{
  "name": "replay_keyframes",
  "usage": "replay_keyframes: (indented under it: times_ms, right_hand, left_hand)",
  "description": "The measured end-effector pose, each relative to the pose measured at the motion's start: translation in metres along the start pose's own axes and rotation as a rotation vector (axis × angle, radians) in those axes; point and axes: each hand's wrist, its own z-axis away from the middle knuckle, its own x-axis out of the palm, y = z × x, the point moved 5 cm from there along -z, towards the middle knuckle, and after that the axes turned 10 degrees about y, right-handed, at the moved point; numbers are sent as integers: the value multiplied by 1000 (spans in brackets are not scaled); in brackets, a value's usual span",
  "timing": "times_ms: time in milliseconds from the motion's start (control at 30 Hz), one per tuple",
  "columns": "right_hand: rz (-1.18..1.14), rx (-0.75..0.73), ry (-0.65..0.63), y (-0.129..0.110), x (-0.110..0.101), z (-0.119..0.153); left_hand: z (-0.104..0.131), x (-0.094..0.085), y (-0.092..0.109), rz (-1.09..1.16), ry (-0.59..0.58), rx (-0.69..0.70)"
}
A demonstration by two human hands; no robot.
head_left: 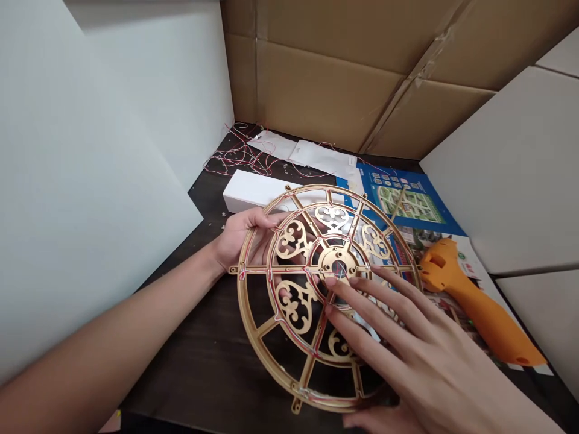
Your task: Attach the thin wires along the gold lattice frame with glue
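Observation:
A round gold wheel frame point(302, 355), with spokes and scroll ornaments, is held tilted above the dark table. Thin red and white wires point(270, 265) run along its rings and spokes. My left hand point(239, 238) grips the wheel at its left side, thumb on the outer ring and fingers reaching behind. My right hand point(420, 343) lies across the lower right of the wheel, fingers stretched and apart. Its fingertips touch the wheel and wires just below the hub point(326, 260). The right thumb is by the lower rim, partly out of sight.
Behind the wheel are a white box point(256, 191), white packets point(323, 158) and tangled wire point(239, 158). A blue printed sheet point(441, 190) and an orange tool with a handle point(488, 319) lie to the right. Cardboard point(325, 78) and white panels point(520, 175) enclose the table.

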Motion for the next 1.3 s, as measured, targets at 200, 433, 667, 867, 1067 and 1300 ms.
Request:
replay_keyframes:
  times_ms: [200, 433, 667, 867, 1067, 1300]
  right_hand:
    - [1, -18, 12, -3, -1, -1]
    - [67, -98, 19, 5, 0, -2]
    - [97, -107, 51, 12, -1, 3]
    - [35, -120, 120, 14, -1, 2]
    - [-57, -181, 154, 4, -1, 1]
    - [-81, -188, 182, -2, -3, -3]
  left_hand:
    - [-2, -1, -2, -4, 86, 13]
    - [-3, -11, 7, -126, 16, 146]
    - [-1, -13, 14, -178, 16, 183]
    - [-1, -16, 15, -202, 28, 190]
    - [-2, -12, 14, -195, 34, 191]
    - [0, -8, 14, -140, 49, 174]
